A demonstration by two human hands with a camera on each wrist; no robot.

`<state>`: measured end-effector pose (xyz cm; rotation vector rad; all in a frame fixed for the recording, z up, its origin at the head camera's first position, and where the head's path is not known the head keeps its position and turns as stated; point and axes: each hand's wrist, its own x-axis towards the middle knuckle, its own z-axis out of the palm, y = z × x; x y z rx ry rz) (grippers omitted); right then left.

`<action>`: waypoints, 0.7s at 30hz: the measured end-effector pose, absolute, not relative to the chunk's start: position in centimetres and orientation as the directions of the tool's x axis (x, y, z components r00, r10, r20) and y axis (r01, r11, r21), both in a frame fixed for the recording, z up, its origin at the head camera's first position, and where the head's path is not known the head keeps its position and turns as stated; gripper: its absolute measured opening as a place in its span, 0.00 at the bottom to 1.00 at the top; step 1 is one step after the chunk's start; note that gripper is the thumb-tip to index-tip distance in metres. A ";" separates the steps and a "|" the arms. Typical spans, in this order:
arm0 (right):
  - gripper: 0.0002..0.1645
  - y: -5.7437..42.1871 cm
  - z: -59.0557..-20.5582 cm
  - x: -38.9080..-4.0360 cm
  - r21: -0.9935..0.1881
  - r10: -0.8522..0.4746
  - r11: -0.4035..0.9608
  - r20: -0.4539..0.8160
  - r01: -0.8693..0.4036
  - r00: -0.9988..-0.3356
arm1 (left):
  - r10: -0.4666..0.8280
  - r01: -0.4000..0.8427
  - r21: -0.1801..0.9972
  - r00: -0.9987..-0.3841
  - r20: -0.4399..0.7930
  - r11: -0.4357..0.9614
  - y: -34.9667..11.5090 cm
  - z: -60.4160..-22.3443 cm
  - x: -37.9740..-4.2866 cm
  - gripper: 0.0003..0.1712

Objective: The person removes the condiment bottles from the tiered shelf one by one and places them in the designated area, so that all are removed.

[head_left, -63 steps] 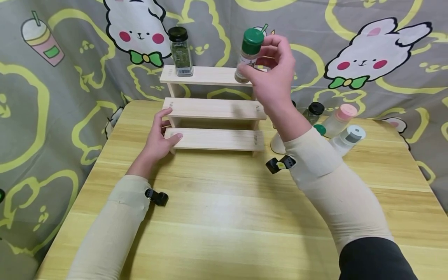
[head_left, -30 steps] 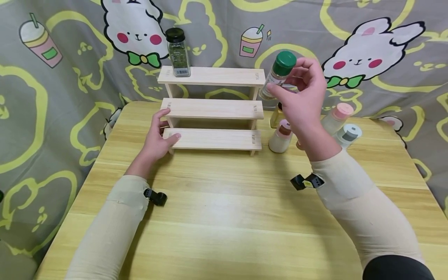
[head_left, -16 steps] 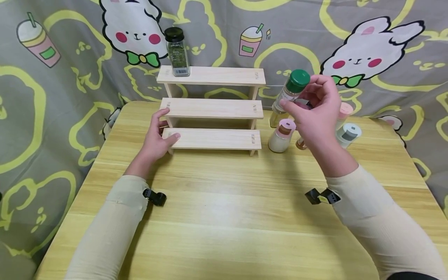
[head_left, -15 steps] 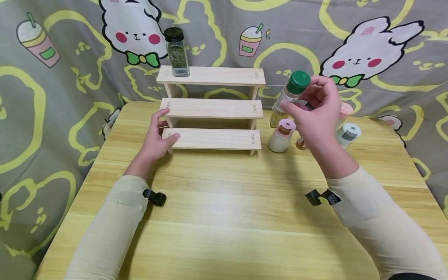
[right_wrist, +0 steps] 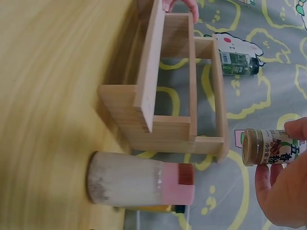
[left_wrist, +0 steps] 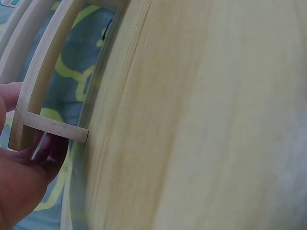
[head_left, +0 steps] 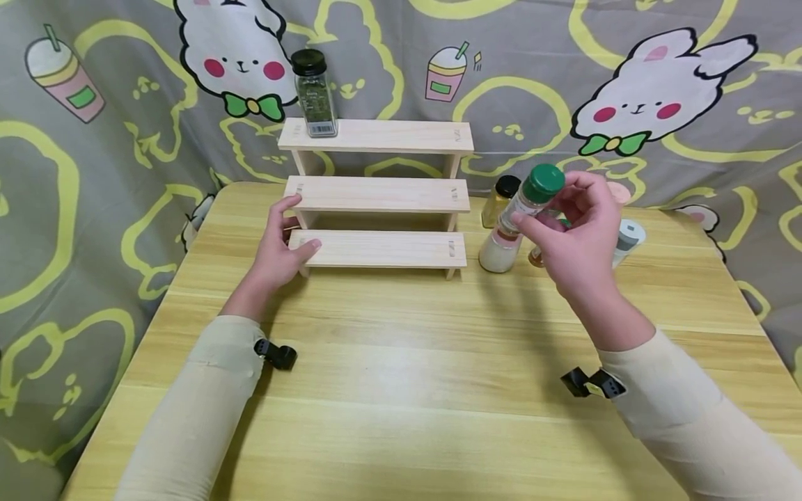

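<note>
My right hand (head_left: 579,240) pinches a small spice jar with a green cap (head_left: 532,195), tilted in the air above the bottles to the right of the shelf. Its printed label (right_wrist: 278,147) and brownish contents show in the right wrist view. At the left end of the three-tier wooden shelf (head_left: 379,193), my left hand (head_left: 278,254) grips the lowest tier, thumb on top; the left wrist view shows its fingers (left_wrist: 50,153) around that end. A square glass jar with a black lid and green flakes (head_left: 316,97) stands upright on the top tier's left.
Right of the shelf stand a pink-capped white bottle (head_left: 499,254), a black-lidded yellow jar (head_left: 499,202) and a grey-and-white-capped bottle (head_left: 628,240). More bottles are partly hidden behind my right hand. A patterned curtain (head_left: 388,62) hangs behind the wooden table (head_left: 401,390).
My right hand has carried the green-capped jar from beside the top tier's right end, rightward and down over the bottles. The left hand keeps its hold on the shelf.
</note>
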<state>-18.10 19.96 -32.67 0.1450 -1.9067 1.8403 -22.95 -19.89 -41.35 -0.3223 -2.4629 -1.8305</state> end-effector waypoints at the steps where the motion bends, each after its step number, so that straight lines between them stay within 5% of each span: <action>1: 0.31 20.0 -32.9 -17.9 -0.914 0.247 0.100 0.404 -0.392 -0.880 | 0.133 0.201 0.940 -0.976 0.170 0.274 -19.9 -41.3 -23.0 0.44; 21: 0.32 20.8 -37.3 -15.4 -0.942 0.268 0.140 0.332 -0.304 -0.904 | 0.130 0.204 0.949 -0.976 0.177 0.241 -19.8 -41.3 -22.9 0.43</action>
